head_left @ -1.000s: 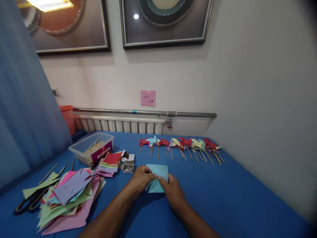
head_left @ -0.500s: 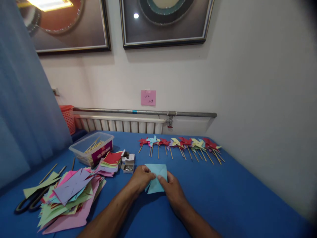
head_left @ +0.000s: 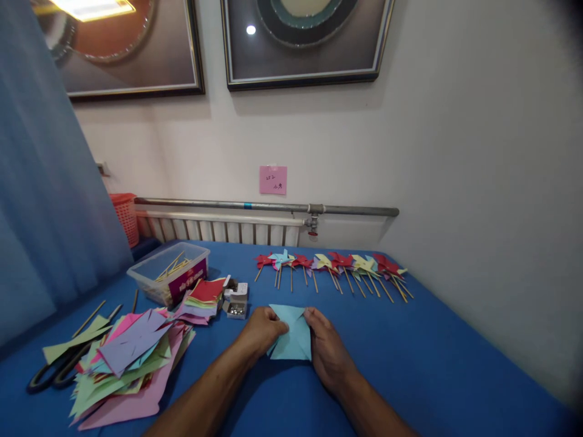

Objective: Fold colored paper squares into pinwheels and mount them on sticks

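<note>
A light blue square of paper (head_left: 294,337), with slits running in from its corners, is held above the blue table by both hands. My left hand (head_left: 262,331) pinches its left side, thumb on top near the middle. At the upper right corner, my right hand (head_left: 325,346) grips the edge between thumb and fingers. Just left of my left hand stands a small open box of metal pins (head_left: 235,309). Beyond it lies a stack of coloured paper squares (head_left: 204,294). Finished paper pinwheels on sticks (head_left: 341,262) line the far side of the table.
At the left, a heap of cut coloured paper (head_left: 132,358) partly covers black-handled scissors (head_left: 43,377). A clear plastic tub (head_left: 184,276) holds wooden sticks. The blue-covered table (head_left: 410,364) meets the wall at the right; a radiator (head_left: 218,230) runs behind it.
My right thumb has moved from the paper's middle to its upper right corner, and the corner there now lies flatter. My left hand keeps its pinch on the left side.
</note>
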Motion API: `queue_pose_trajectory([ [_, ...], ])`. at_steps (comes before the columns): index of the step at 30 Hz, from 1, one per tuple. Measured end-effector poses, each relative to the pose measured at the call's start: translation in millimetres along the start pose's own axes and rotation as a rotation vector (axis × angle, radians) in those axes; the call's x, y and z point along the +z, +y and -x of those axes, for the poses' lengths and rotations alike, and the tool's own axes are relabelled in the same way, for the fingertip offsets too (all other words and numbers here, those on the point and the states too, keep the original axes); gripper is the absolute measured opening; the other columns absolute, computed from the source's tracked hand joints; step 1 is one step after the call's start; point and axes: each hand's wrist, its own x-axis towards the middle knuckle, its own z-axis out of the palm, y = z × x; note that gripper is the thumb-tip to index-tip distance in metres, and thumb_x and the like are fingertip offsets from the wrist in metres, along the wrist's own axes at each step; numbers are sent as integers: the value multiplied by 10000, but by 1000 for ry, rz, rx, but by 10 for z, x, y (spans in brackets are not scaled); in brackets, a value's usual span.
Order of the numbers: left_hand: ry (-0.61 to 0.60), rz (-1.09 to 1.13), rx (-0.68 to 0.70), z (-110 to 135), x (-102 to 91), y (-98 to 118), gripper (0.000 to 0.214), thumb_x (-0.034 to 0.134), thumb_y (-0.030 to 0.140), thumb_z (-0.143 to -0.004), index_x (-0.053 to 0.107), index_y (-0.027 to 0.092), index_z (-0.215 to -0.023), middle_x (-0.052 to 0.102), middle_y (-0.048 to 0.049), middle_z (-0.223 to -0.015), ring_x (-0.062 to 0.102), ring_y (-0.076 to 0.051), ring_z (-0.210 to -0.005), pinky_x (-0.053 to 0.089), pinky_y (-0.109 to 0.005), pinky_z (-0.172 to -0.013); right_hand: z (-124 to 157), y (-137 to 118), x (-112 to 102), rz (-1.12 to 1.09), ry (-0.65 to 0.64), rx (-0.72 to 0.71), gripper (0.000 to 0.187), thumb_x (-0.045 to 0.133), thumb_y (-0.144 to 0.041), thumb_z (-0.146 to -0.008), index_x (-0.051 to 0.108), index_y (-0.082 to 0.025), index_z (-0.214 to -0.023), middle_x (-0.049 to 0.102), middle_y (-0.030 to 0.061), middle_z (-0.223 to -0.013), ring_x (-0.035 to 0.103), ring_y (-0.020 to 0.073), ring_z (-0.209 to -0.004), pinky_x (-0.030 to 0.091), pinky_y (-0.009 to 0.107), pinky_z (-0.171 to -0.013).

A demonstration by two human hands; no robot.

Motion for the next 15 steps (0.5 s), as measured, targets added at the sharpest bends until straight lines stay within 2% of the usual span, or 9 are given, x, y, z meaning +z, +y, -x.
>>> queue_pose_trajectory([
  [4, -62, -37, 44, -2, 12, -21, 135, 682, 171, -613, 556, 172, -565, 482, 59, -492, 381, -73, -443, 285, -229, -478, 20, -15, 12, 3, -9, 21, 383, 880, -477, -657, 626, -204, -739, 632, -42, -624, 568, 135, -559, 463, 257, -574],
  [7, -51, -51, 68, 27, 10, 3, 161, 656, 171, -614, 514, 188, -540, 441, 69, -469, 344, -69, -433, 241, -232, -457, 16, 5, -7, 33, -25, 44, 398, 901, -449, -636, 624, -206, -786, 652, -39, -645, 567, 129, -550, 460, 254, -570],
  [11, -85, 7, 77, 42, -8, 17, 119, 644, 201, -611, 537, 181, -561, 482, 57, -482, 382, -78, -440, 263, -229, -465, -36, 76, -81, 153, -26, 38, 444, 917, -415, -605, 651, -210, -895, 670, -31, -657, 585, 140, -549, 457, 257, -560],
  [15, -96, 76, 60, 7, -20, -3, 106, 671, 215, -582, 577, 165, -587, 530, 39, -516, 422, -88, -461, 311, -235, -486, -113, 144, -159, 262, -23, -14, 450, 915, -446, -584, 663, -202, -865, 662, -26, -655, 575, 132, -546, 441, 246, -545],
])
